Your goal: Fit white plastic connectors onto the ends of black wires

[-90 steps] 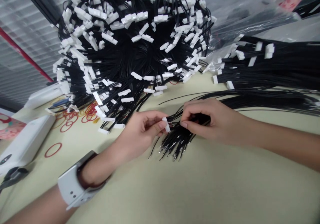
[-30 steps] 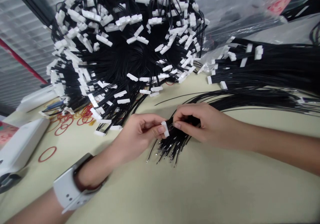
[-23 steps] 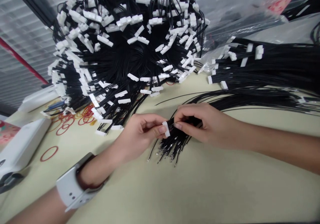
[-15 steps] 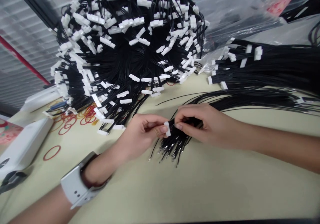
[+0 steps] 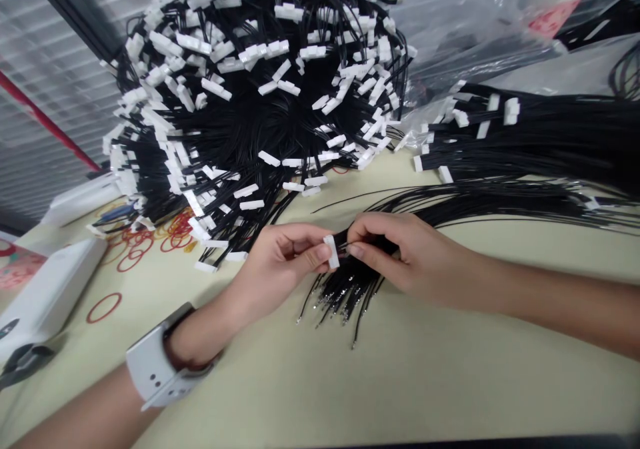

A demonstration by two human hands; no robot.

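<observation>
Between the thumb and fingers of my left hand (image 5: pixel 287 262) is a small white connector housing (image 5: pixel 331 251), turned nearly upright. My right hand (image 5: pixel 395 249) is just right of it, thumb and forefinger pinched on a thin black wire (image 5: pixel 349 243) whose end points at the housing. Whether that end sits inside the housing I cannot tell. Beneath both hands lies a bundle of black wires (image 5: pixel 345 292) with bare metal terminals fanned toward me. The bundle runs off to the right, partly hidden by my right hand.
A big heap of black cables (image 5: pixel 260 109) with white connectors stands at the back. More finished cables (image 5: pixel 530 132) lie at the right, before clear plastic bags (image 5: pixel 450 29). Rubber bands (image 5: pixel 104 307) and a white box (image 5: pixel 50 295) are on the left of the table (image 5: pixel 425 375).
The housing has shifted slightly left and up in my left hand, and more of its face shows. My right fingertips stay close beside it, with the wire between them now visible.
</observation>
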